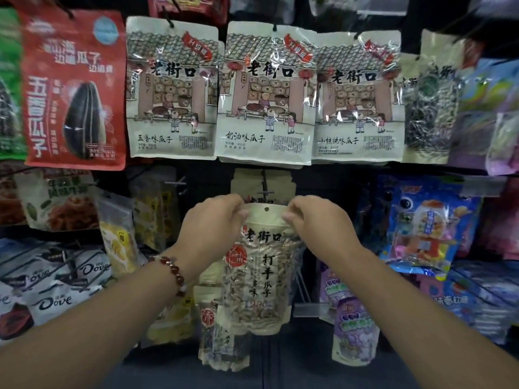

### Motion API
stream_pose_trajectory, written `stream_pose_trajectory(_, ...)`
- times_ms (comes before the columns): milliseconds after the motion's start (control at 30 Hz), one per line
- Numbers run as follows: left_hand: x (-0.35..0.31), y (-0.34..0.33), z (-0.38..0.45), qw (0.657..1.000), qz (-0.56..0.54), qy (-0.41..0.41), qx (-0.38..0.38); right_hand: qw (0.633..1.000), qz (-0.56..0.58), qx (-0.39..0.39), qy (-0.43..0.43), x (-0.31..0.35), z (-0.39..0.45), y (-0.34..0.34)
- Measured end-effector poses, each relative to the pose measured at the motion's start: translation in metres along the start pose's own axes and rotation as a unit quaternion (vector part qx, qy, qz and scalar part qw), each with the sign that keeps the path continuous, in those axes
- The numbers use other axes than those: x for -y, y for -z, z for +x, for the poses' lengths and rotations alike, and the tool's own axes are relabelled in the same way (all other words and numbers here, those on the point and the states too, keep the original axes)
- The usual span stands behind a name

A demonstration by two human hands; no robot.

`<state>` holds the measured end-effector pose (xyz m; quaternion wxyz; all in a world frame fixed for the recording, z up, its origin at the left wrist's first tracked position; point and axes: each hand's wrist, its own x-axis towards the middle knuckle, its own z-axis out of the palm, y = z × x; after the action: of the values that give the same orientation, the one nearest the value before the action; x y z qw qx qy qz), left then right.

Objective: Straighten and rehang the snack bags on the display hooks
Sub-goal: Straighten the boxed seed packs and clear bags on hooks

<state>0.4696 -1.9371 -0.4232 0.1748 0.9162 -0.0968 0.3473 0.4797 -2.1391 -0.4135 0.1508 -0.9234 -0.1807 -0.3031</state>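
A cream seed bag with a clear window and black characters hangs in front of me, gripped at its top corners. My left hand pinches the top left corner and my right hand pinches the top right. The bag's punched hole sits between my hands, just below the black display hook. Another bag of the same cream kind hangs on that hook behind. A bead bracelet circles my left wrist.
Three cream seed bags hang in a row above, a red seed bag at the upper left. Dove chocolate bags lie low at the left, blue and purple snack bags fill the right. More cream bags hang below.
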Motion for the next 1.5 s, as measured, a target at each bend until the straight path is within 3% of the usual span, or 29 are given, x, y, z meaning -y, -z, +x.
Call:
stream_pose_trajectory(133,0.006,-0.020,0.015,0.998,-0.033,0.046,0.017,0.999,0.012,0.015,-0.031,-0.007,0.024,-0.016)
stream_pose_trajectory(367,0.018,-0.045,0.049,0.998,-0.006,0.055,0.024,0.997,-0.043,0.027,-0.059,-0.029,0.057,-0.043)
stream_pose_trajectory(633,0.029,-0.056,0.048,0.998,-0.033,0.053,-0.024,0.999,-0.020,-0.019,-0.030,-0.033,0.060,-0.051)
stream_pose_trajectory(733,0.032,-0.065,0.045,0.997,-0.035,0.067,-0.015,0.999,-0.026,0.009,-0.040,-0.030,0.062,-0.060)
stream_pose_trajectory(867,0.030,-0.086,0.041,0.998,0.035,0.017,-0.057,0.999,0.005,-0.013,-0.048,-0.028,0.054,-0.073)
stream_pose_trajectory(967,0.034,-0.098,0.031,0.986,0.150,-0.039,-0.064,0.998,-0.029,-0.044,-0.032,-0.025,0.050,-0.078)
stream_pose_trajectory(1067,0.041,-0.103,0.012,0.974,0.218,-0.056,-0.018,0.994,-0.097,-0.055,-0.019,-0.025,0.038,-0.083)
stream_pose_trajectory(1200,0.042,-0.104,-0.016,0.974,0.216,-0.044,0.052,0.991,-0.131,-0.031,-0.013,-0.017,0.014,-0.084)
stream_pose_trajectory(1400,0.039,-0.090,-0.057,0.973,0.206,-0.022,0.103,0.993,-0.116,-0.008,0.032,0.004,-0.030,-0.082)
stream_pose_trajectory(1500,0.044,-0.078,-0.075,0.972,0.204,-0.007,0.118,0.991,-0.103,0.040,0.077,0.020,-0.050,-0.082)
